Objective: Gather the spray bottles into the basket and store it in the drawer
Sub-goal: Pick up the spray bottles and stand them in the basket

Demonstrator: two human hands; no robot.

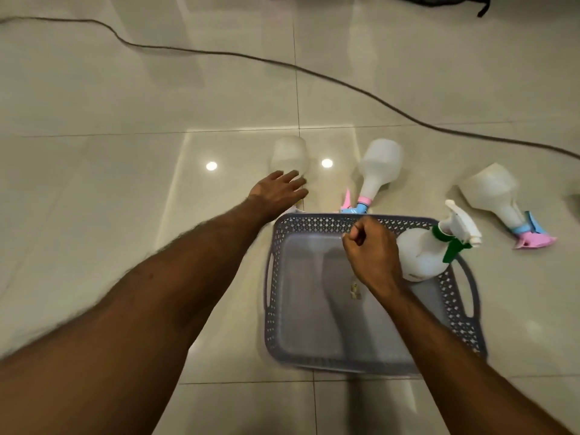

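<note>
A grey perforated plastic basket (317, 350) sits on the tiled floor (125, 105), a white green-triggered spray bottle (423, 255) in its far right corner. Three translucent bottles lie beyond its far edge; the spread left hand (279, 193) covers the leftmost (288, 155), the right hand (370, 249) fisted above the basket.

Glossy beige tiled floor (125, 105) reflects two ceiling lights, with a dark cable (314, 72) snaking across it.

A grey perforated plastic basket (370, 309) sits on the floor, with a white spray bottle with a green trigger (430, 249) leaning inside its far right corner. Three translucent white spray bottles (381, 167) lie on their sides just beyond it.
</note>
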